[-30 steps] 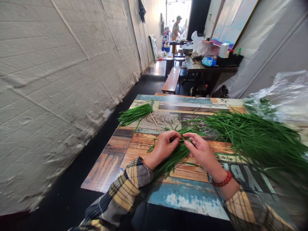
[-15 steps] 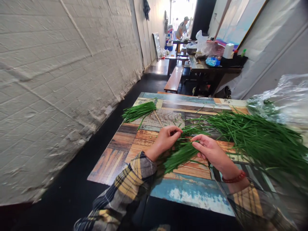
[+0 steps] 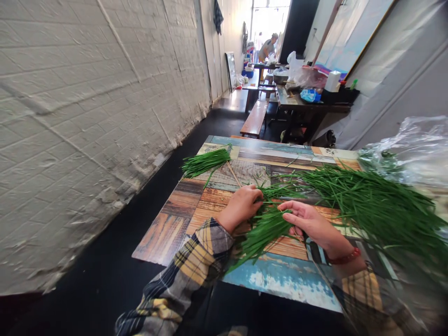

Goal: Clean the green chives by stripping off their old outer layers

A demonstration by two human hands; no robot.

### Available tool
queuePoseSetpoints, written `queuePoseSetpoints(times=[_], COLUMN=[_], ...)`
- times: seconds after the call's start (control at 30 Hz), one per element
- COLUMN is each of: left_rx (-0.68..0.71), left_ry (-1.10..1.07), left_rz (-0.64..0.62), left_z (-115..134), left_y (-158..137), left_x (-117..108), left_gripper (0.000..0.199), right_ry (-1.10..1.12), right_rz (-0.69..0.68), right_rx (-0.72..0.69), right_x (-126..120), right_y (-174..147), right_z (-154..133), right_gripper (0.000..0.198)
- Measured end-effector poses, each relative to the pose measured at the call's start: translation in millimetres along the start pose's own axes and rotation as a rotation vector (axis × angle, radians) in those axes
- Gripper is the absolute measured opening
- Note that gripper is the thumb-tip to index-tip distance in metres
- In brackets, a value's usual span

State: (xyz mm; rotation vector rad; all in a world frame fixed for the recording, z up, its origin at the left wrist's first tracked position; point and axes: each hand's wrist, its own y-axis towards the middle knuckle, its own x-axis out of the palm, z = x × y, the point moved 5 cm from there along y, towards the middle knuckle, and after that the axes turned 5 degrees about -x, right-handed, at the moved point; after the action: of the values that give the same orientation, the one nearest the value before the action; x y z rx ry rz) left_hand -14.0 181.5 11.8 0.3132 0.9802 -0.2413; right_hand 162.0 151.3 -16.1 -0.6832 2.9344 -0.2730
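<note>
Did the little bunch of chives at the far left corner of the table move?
No. The small chive bundle lies on the same table corner; only the camera shifted.

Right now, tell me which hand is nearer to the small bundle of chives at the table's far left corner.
Left. The left hand lies just this side of the small bundle; the right hand sits farther right, beside the big pile.

Left hand (image 3: 241,205) and right hand (image 3: 308,221) on a chive bunch (image 3: 264,231) atop the painted table (image 3: 175,224), loose chive heap (image 3: 367,200) alongside.
</note>
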Motion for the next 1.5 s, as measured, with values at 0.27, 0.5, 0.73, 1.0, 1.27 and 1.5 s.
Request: queuePoseSetpoints(times=[0.27, 0.5, 0.73, 1.0, 1.27, 1.5], left_rx=[-0.026, -0.282, -0.384, -0.505, -0.524, -0.517], left_ry=[-0.319, -0.987, -1.295, -1.556, -1.654, -1.660], left_rz=[0.087, 0.196, 0.140, 0.124, 0.014, -0.063], left_z=[-4, -15, -13, -12, -2, 3], left_y=[7, 9, 8, 6, 2, 1], left_x=[3, -5, 0, 10, 15, 18], left_gripper=[0.012, 0.014, 0.025, 0.014, 0.015, 0.016], right_ry=[-0.025, -0.005, 0.025, 0.104, 0.121, 0.088], right_rz=[0.032, 0.076, 0.097, 0.136, 0.171, 0.188], right_rx=[-0.038, -0.085, -0.111, -0.160, -0.174, -0.166], right_x=[-2, -3, -2, 1, -2, -4], right_y=[3, 3, 3, 5, 5, 7], right_z=[-2, -7, -6, -7, -10, -6], right_gripper=[0.042, 0.041, 0.040, 0.046, 0.063, 0.046])
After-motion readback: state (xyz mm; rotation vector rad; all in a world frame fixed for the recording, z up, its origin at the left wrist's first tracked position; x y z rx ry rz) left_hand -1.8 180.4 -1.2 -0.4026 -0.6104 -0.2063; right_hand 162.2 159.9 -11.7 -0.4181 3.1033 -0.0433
